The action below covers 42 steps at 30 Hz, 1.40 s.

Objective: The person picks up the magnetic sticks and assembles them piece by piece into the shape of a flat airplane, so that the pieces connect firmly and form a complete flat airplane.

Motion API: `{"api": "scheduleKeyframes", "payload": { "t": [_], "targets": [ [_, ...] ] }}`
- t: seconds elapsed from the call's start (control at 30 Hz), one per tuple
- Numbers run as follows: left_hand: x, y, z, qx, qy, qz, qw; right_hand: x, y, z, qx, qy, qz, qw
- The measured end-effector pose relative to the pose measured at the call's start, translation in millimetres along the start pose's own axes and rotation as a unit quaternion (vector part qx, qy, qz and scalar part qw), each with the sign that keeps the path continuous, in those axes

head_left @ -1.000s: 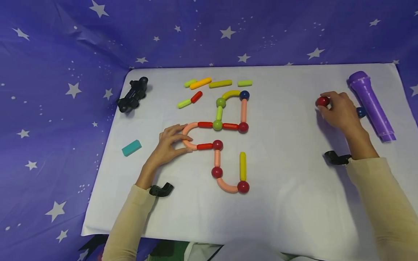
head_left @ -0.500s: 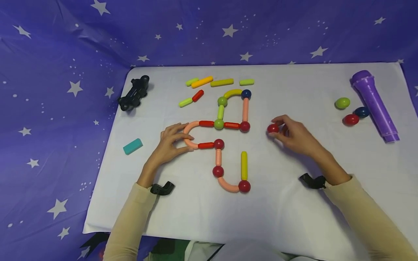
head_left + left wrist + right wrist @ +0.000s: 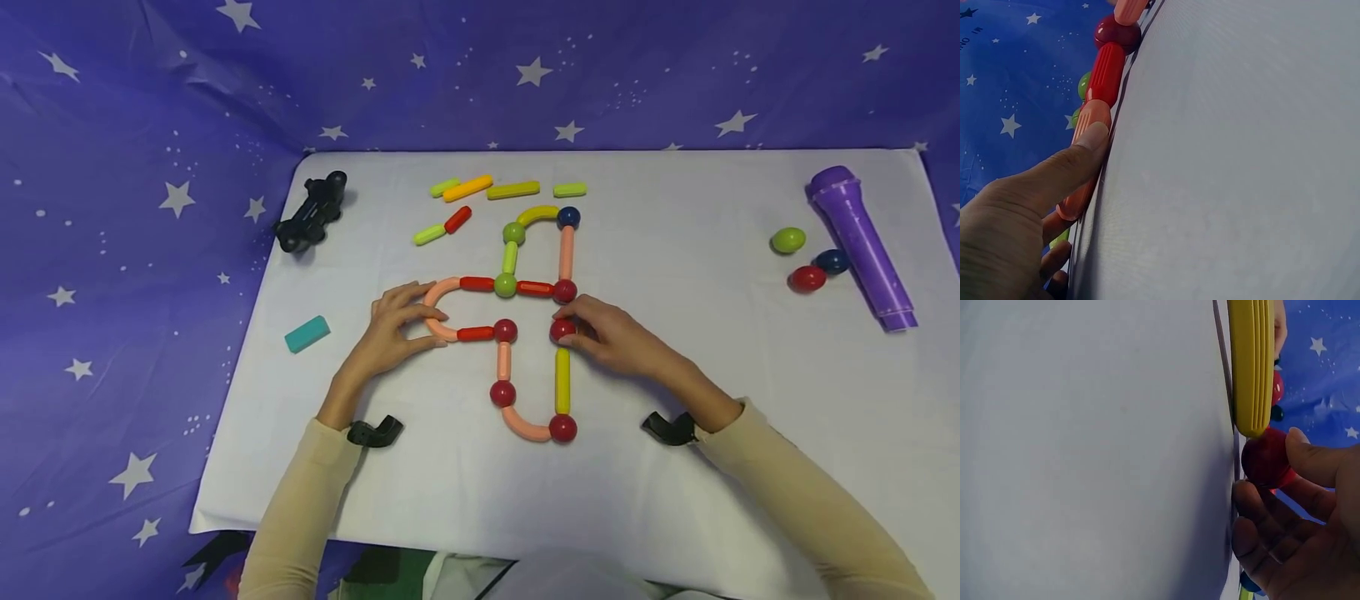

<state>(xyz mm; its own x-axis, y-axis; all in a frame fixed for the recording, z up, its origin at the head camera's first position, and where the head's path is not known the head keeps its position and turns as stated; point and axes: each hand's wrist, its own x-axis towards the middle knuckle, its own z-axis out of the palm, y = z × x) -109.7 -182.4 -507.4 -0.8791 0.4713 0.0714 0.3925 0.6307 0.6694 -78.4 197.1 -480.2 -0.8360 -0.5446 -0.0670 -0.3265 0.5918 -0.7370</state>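
My right hand (image 3: 618, 335) pinches a red ball (image 3: 1265, 459) between thumb and fingers, right at the upper end of a straight yellow rod (image 3: 562, 382). That rod's lower end meets another red ball (image 3: 563, 428), where a curved pink rod (image 3: 525, 424) joins on. On the left side, my left hand (image 3: 393, 329) holds the U-shaped pink rod (image 3: 442, 308), its thumb on the rod in the left wrist view. Two red rods (image 3: 476, 334) run from this U to a green ball (image 3: 506, 284) and a red ball (image 3: 506, 331). Above stands a closed loop with a blue ball (image 3: 568, 218) at its corner.
Several loose rods (image 3: 513, 190) lie at the back. At the right, a green ball (image 3: 788, 241), a red ball (image 3: 807, 279) and a blue ball (image 3: 832, 262) lie by a purple microphone-shaped object (image 3: 862, 246). A black object (image 3: 311, 212) and a teal block (image 3: 307, 334) lie left.
My right hand has carried the red ball leftward from beside the purple object to the yellow rod's upper end. The left hand stays on the U-shaped pink rod.
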Motion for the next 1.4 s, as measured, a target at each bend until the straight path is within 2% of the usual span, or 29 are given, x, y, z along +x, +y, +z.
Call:
{"api": "scheduleKeyframes", "payload": {
  "t": [0.17, 0.43, 0.53, 0.97, 1.13, 1.4],
  "targets": [
    [0.5, 1.1, -0.1, 0.0, 0.0, 0.006, 1.0, -3.9, -6, 6, -0.011, 0.003, 0.018, 0.9998],
    [0.4, 0.9, -0.5, 0.001, 0.003, 0.011, 0.9999, -6.3, -26, 24, -0.041, 0.03, 0.104, 0.9933],
    [0.1, 0.9, -0.6, 0.001, 0.002, 0.01, 1.0, -7.0, -33, 29, -0.039, 0.034, 0.122, 0.9912],
    [0.0, 1.9, -0.8, 0.002, 0.004, 0.01, 0.9999, -9.3, -37, 36, 0.004, 0.073, 0.138, 0.9877],
    [0.0, 2.2, -1.0, 0.002, 0.006, 0.008, 1.0, -9.4, -36, 35, 0.018, 0.077, 0.146, 0.9861],
    [0.2, 2.3, -0.4, -0.004, 0.004, -0.001, 1.0, -9.8, -34, 35, 0.024, 0.079, 0.133, 0.9877]
  ]
}}
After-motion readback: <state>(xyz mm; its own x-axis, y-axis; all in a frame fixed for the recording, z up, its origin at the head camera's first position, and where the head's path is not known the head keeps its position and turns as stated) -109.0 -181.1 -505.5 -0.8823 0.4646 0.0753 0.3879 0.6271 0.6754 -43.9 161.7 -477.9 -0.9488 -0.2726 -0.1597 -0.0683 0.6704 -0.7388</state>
